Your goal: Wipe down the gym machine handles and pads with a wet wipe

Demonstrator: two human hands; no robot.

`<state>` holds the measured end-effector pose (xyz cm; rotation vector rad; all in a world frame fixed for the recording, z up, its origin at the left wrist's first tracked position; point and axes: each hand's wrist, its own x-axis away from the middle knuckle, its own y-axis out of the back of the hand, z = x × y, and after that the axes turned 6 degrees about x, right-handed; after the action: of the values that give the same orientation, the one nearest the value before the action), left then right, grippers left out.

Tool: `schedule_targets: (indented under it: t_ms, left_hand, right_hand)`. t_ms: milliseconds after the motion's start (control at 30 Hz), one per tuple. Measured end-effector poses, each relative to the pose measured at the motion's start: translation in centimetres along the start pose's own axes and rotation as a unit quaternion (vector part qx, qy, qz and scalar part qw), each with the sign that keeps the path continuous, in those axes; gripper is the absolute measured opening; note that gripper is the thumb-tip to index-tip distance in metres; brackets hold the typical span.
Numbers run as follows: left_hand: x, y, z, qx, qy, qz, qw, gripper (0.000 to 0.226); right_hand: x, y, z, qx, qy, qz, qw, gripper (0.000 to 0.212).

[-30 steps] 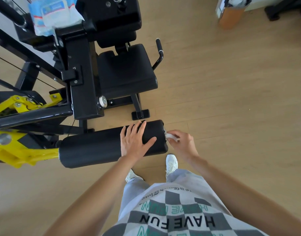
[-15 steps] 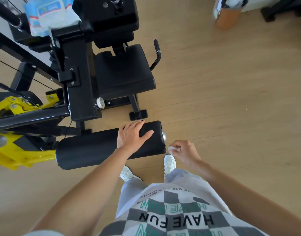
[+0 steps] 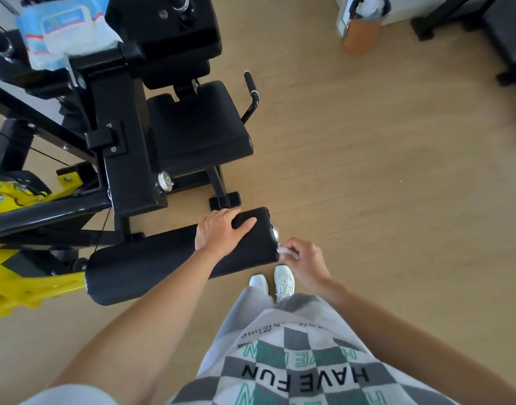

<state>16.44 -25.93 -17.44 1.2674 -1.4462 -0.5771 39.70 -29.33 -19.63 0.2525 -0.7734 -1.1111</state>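
White wipe sits pinched in the curled fingers of the right hand, touching the lower corner of the black pad at its end. The left hand grips the pad's top near that end, fingers curled over the far side, thumb flat. The shirt reads "HAVE FUN". The blue pack on the machine has a label too blurred to read.
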Motion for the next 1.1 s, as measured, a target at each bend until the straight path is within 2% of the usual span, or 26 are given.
schedule_targets:
  t_ms: [133, 200, 267, 300, 400, 467, 533, 667, 767, 833, 1000, 1100]
  left_hand:
    - [-1.2, 0.1, 0.6, 0.045, -0.001, 0.030, 0.999, 0.072]
    - [-1.8, 0.1, 0.7, 0.059, -0.015, -0.005, 0.998, 0.060]
    - [-1.9, 0.0, 0.6, 0.030, -0.050, -0.090, 0.994, 0.047]
    - [-1.9, -0.1, 0.6, 0.018, -0.065, -0.125, 0.990, 0.041]
    - [-1.5, -0.6, -0.2, 0.082, -0.076, -0.177, 0.978, 0.028]
    - [-1.0, -0.8, -1.6, 0.148, -0.098, -0.146, 0.973, 0.029]
    - [-0.3, -0.8, -3.5, 0.169, -0.134, -0.104, 0.971, 0.030]
    - [1.0, -0.7, -6.8, 0.154, -0.160, -0.088, 0.971, 0.031]
    - [1.5, -1.4, -8.0, 0.119, -0.132, -0.102, 0.979, 0.035]
    - [1.8, -2.2, -8.0, 0.096, -0.091, -0.119, 0.984, 0.037]
    - [3.9, -4.5, -6.0, 0.027, 0.033, -0.173, 0.984, 0.046]
    - [5.5, -5.5, -5.6, 0.022, 0.041, -0.175, 0.983, 0.048]
  right_hand:
    - [1.1, 0.3, -0.5, 0.095, -0.026, 0.108, 0.989, 0.032]
    - [1.5, 0.3, -0.6, 0.116, -0.041, 0.125, 0.984, 0.025]
    - [1.8, 0.7, -0.5, 0.114, -0.060, 0.094, 0.987, 0.011]
    - [2.0, 1.0, -0.4, 0.105, -0.067, 0.073, 0.990, 0.012]
    - [2.4, 2.8, 0.3, 0.052, -0.085, 0.016, 0.995, 0.011]
    - [2.4, 4.3, 1.0, 0.010, -0.094, -0.010, 0.995, 0.005]
    - [2.4, 5.8, 1.4, -0.033, -0.106, -0.036, 0.993, 0.011]
    - [1.8, 8.7, 2.2, -0.097, -0.128, -0.089, 0.983, 0.024]
    - [0.3, 10.2, 1.8, -0.094, -0.115, -0.112, 0.983, 0.023]
    - [-1.3, 10.3, 1.5, -0.078, -0.094, -0.084, 0.989, 0.020]
    - [-5.0, 7.0, 2.1, -0.027, -0.010, 0.055, 0.998, 0.021]
    - [-5.9, 4.7, 3.2, -0.009, 0.042, 0.118, 0.992, 0.014]
